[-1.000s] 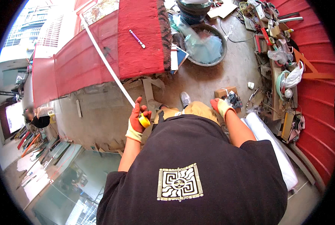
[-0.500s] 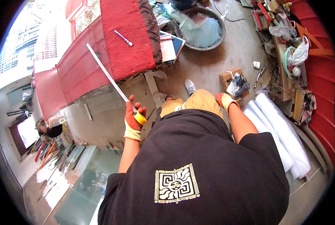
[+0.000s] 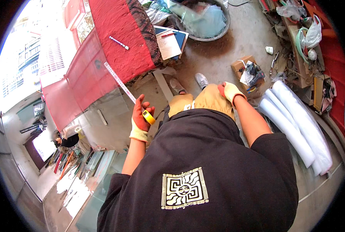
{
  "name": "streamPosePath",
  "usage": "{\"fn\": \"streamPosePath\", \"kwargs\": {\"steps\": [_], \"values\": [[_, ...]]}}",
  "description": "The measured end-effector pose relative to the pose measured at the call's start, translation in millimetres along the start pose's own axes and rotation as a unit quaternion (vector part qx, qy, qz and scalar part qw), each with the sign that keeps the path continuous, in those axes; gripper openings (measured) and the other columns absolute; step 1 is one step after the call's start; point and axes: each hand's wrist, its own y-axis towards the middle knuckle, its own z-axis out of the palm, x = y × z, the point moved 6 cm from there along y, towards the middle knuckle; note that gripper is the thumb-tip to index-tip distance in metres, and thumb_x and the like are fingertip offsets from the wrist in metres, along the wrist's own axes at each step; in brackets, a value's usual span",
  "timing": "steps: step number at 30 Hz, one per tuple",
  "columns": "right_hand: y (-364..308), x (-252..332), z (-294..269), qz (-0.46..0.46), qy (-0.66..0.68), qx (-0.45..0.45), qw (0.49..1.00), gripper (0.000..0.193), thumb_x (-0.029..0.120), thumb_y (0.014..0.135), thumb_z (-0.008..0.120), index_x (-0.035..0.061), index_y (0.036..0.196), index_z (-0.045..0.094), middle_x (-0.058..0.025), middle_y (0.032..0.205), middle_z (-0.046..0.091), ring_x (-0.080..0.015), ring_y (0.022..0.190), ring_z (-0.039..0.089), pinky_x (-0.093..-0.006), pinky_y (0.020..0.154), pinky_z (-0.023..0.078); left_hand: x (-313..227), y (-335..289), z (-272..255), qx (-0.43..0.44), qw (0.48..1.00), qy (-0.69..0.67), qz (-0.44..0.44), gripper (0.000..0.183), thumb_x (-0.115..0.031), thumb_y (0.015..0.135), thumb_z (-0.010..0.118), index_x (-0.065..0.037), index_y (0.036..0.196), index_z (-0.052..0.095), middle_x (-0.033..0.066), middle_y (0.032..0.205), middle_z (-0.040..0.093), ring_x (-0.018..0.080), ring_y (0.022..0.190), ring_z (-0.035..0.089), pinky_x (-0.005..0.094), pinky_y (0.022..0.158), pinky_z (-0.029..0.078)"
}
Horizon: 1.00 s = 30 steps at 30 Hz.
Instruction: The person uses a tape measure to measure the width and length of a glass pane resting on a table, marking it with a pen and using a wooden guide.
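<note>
fingers [image 3: 140, 109] of the left hand [image 3: 140, 120], in an orange-and-cream work glove, are curled closed around the yellow tape measure case [image 3: 149, 116], the thumb pressed along its near side and the forefinger raised straight up past it. the case sits low in the grip, against the palm, with its rim showing at the right of the hand. from it the white blade [image 3: 119, 82] runs up and to the left, away from the fingers, over the red cloth-covered tabletop [image 3: 114, 50], where its far end lies on the cloth. the case looks small, light and hard, easy to hold in one hand; the blade is thin and springy, likely to buckle or snap back if let go, so the hold belongs on the case, not the edge of the blade. the right hand [image 3: 229, 90], gloved alike, rests flat and empty on the person's tan-clad knee [image 3: 209, 98], well apart from the tape. white foam rolls [image 3: 296, 127] lie on the floor at the right.
</note>
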Motion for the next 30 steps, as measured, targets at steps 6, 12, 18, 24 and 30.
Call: {"fn": "streamPosePath", "kwargs": {"steps": [6, 12, 18, 24, 30], "values": [[-7, 102, -21, -0.166, 0.094, -0.025, 0.981, 0.059, 0.054, 0.102, 0.060, 0.0036, 0.129, 0.072, -0.0264, 0.118, 0.076, -0.0423, 0.116, 0.072, -0.0478, 0.101, 0.055, -15, 3, 47, 0.082, 0.988, 0.122, 0.048, 0.056, -0.051, 0.113, 0.055, -0.014, 0.155, 0.052, -0.0006, 0.100, 0.062, 0.0106, 0.072, 0.061, 0.0355, 0.089, 0.060], [-78, 235, -31, -0.348, 0.195, 0.178, 0.900, 0.071, 0.054, 0.103, 0.069, -0.0008, 0.147, 0.061, -0.0203, 0.129, 0.076, -0.0264, 0.119, 0.072, -0.0368, 0.103, 0.055, -15, 1, 88, 0.139, 0.971, 0.185, 0.062, 0.066, -0.054, 0.113, 0.051, -0.005, 0.158, 0.048, 0.0049, 0.104, 0.067, 0.0145, 0.084, 0.065, 0.0322, 0.084, 0.057], [-128, 313, 5, -0.434, 0.420, 0.381, 0.700, 0.062, 0.044, 0.106, 0.069, 0.0080, 0.153, 0.050, -0.0088, 0.135, 0.068, -0.0259, 0.121, 0.066, -0.0380, 0.110, 0.049, -23, -12, 126, 0.131, 0.964, 0.208, 0.098, 0.057, -0.048, 0.116, 0.051, -0.005, 0.153, 0.054, 0.0035, 0.102, 0.068, 0.0135, 0.088, 0.066, 0.0286, 0.084, 0.054], [-127, 307, 22, -0.274, 0.550, 0.465, 0.637, 0.050, 0.042, 0.107, 0.069, 0.0194, 0.149, 0.054, -0.0001, 0.118, 0.069, -0.0126, 0.099, 0.065, -0.0312, 0.076, 0.054, -19, -5, 131, 0.107, 0.973, 0.170, 0.114, 0.047, -0.039, 0.117, 0.052, -0.006, 0.150, 0.057, 0.0055, 0.106, 0.072, 0.0140, 0.090, 0.068, 0.0299, 0.084, 0.057], [-122, 289, 22, -0.315, 0.523, 0.421, 0.671, 0.056, 0.046, 0.104, 0.072, 0.0190, 0.150, 0.054, 0.0050, 0.110, 0.067, -0.0091, 0.087, 0.059, -0.0288, 0.070, 0.049, -10, -8, 129, 0.136, 0.943, 0.275, 0.126, 0.042, -0.031, 0.118, 0.048, -0.007, 0.153, 0.054, 0.0075, 0.118, 0.072, 0.0155, 0.103, 0.071, 0.0317, 0.092, 0.057]]}}
